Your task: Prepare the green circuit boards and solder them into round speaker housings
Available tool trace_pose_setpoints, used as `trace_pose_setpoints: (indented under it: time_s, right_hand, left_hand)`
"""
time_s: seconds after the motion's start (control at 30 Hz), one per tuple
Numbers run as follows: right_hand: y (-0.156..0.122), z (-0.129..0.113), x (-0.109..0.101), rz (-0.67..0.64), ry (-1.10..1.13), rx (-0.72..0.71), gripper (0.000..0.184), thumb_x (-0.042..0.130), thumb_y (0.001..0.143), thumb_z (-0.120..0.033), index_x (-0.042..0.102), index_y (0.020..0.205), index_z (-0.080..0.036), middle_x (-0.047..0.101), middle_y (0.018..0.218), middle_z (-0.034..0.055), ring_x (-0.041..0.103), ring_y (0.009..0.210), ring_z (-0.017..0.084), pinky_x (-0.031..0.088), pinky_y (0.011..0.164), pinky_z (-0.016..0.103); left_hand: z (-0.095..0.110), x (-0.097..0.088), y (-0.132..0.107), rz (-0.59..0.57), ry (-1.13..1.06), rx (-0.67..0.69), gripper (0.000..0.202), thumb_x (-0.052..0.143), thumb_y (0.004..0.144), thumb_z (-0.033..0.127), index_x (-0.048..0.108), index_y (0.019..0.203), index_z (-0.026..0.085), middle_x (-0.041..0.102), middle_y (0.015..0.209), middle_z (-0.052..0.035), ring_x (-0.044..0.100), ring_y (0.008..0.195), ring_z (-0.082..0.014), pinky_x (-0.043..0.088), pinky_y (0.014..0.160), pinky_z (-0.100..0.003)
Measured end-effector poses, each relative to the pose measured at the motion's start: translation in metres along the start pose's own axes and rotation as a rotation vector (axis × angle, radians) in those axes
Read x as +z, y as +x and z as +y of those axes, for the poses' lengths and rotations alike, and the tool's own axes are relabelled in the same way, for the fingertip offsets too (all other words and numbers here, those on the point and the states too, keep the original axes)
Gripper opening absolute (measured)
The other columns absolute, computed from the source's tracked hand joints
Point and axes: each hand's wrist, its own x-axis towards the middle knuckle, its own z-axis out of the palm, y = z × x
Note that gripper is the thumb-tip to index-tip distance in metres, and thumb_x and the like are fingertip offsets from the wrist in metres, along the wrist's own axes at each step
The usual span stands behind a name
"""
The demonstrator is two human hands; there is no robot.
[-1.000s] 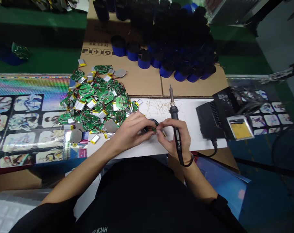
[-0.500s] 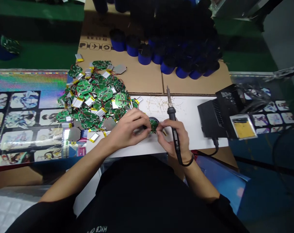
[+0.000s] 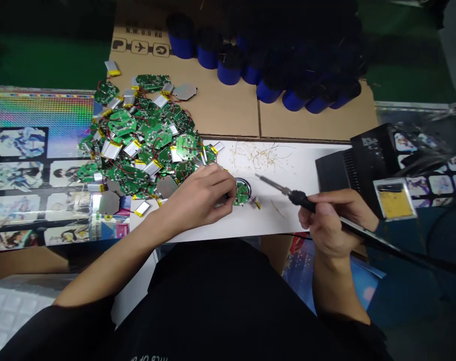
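My right hand grips a soldering iron by its dark handle, with the metal tip pointing left and up over the white work surface. The tip is apart from the small green circuit board, which has a dark curved rim along its right side. At the board's left edge my left hand is closed, thumb and fingers drawn together. What lies between those fingers is mostly hidden; a dark patch shows there. A small yellow-ended piece lies just right of the board.
A heap of green circuit boards with silver batteries and red wires lies left. Several blue cylinders stand on cardboard behind. Wire scraps litter the white surface. To the right are a black box and a tray with a yellow pad.
My right hand has moved away from the circuit board to the right. The soldering iron has swung from pointing upward to pointing left, now in a pen-like grip. My left hand stays by the board.
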Motion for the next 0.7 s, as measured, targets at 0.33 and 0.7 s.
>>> trace_pose_setpoints:
  time_s: [0.33, 0.7]
  right_hand:
    - [-0.002, 0.005, -0.022, -0.245, -0.171, 0.015, 0.007, 0.081, 0.087, -0.030, 0.079, 0.091, -0.024, 0.077, 0.068, 0.0017, 0.066, 0.043, 0.016, 0.050, 0.036, 0.026]
    - [0.010, -0.005, -0.010, -0.348, -0.184, -0.031, 0.006, 0.078, 0.083, -0.021, 0.078, 0.088, -0.024, 0.076, 0.069, 0.0030, 0.070, 0.051, 0.018, 0.051, 0.039, 0.025]
  left_hand:
    - [-0.006, -0.001, 0.002, -0.010, -0.115, 0.000, 0.012, 0.056, 0.098, 0.016, 0.065, 0.091, 0.019, 0.072, 0.096, -0.0069, 0.064, 0.097, -0.0225, 0.050, 0.093, -0.038]
    - [-0.007, -0.003, 0.002, -0.025, -0.128, 0.004, 0.013, 0.056, 0.099, 0.016, 0.065, 0.092, 0.019, 0.072, 0.097, -0.0069, 0.064, 0.099, -0.0229, 0.049, 0.093, -0.038]
